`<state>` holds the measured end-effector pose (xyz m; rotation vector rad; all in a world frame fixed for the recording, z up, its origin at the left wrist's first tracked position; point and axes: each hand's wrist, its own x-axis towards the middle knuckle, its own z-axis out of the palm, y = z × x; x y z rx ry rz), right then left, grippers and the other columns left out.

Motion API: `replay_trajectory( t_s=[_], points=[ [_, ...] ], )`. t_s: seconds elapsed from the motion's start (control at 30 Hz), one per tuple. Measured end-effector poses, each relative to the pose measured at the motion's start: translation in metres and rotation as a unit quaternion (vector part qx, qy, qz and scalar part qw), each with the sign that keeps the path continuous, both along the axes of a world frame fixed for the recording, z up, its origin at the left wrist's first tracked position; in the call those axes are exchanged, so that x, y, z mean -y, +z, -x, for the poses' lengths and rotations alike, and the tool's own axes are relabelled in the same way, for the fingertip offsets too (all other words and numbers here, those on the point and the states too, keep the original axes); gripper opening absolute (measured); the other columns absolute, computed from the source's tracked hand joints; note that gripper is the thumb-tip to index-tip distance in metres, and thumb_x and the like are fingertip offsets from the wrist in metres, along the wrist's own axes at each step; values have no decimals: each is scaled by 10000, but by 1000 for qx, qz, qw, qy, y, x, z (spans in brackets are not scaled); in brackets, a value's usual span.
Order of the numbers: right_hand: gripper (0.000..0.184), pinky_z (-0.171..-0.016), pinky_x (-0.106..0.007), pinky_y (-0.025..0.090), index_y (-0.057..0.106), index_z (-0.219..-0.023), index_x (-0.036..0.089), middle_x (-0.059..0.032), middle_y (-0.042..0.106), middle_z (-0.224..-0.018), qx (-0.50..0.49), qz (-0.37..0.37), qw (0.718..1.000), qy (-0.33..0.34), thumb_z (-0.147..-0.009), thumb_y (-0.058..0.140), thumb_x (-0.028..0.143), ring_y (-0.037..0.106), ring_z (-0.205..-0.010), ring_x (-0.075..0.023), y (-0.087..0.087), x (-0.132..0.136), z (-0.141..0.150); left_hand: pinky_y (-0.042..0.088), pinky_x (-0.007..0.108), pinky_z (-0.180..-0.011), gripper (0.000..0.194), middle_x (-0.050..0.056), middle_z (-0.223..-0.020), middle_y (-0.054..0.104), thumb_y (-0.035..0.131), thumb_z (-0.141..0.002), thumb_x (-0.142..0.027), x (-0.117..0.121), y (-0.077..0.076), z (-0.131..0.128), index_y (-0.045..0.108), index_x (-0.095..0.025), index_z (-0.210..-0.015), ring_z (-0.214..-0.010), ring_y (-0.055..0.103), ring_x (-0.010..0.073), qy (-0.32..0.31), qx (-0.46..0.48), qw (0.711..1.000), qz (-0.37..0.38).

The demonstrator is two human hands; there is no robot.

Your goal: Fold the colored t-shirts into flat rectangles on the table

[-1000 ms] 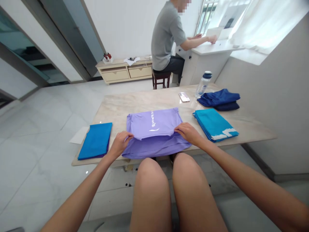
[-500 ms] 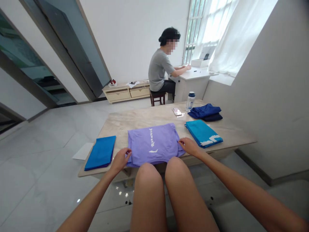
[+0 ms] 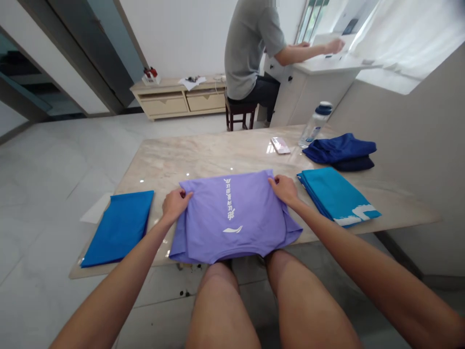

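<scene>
"Where's the lilac printed T-shirt (image 3: 232, 228)?"

"Flat on the pale marble table (image 3: 203, 162), between the hands, at the near edge."

"And the grip?"

"Left hand (image 3: 176, 206) and right hand (image 3: 284, 190) stand well apart at its far corners, fingers bent onto the cloth. Pinching or pressing, I can't tell."

"Well placed?"

"Yes, wide and level, which suits smooth handling. A folded blue cloth (image 3: 118, 228) lies beyond the left hand, a folded teal cloth (image 3: 336, 196) beyond the right."

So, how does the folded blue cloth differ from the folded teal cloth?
The blue cloth is a deeper blue, while the teal cloth is lighter. The blue cloth looks plain; the teal cloth has a white print at its near end. The blue cloth lies left of the lavender T-shirt, the teal cloth right of it. Both lie folded flat on the marble table.
</scene>
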<state>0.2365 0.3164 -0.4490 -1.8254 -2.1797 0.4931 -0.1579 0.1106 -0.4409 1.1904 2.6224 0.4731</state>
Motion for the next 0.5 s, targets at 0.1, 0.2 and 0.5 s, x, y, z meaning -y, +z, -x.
replay_trajectory(
  t_s=[0.1,0.2,0.5],
  points=[
    [339,-858,-316,520,787,-1081,190,-141,832,-1064,-37,-19,999,-5,-1089,610,479,754,-1015,-282,-10,-20,-3,550,349,-835,318,105,-972,815,673,-932,-529,-14,-13,16,718,-217,-888,-949,754,295,14,20,998,-55],
    [278,-921,-340,538,769,-1160,175,-144,830,-1086,-72,-29,997,-13,-1087,591,377,748,-1054,-291,-16,-31,-6,578,362,-916,287,96,-1002,799,682,-933,-469,-21,-17,21,716,-194,-1009,-957,746,268,54,47,993,-96],
    [576,-1324,-511,367,505,-1673,181,-175,510,-1723,9,-134,945,298,-1134,405,358,459,-1600,-329,-14,57,-37,403,532,-1308,587,206,-1657,565,478,-1080,-434,69,-19,-53,530,-163,-1598,-1551,525,351,-198,-94,970,-103]
  ],
)
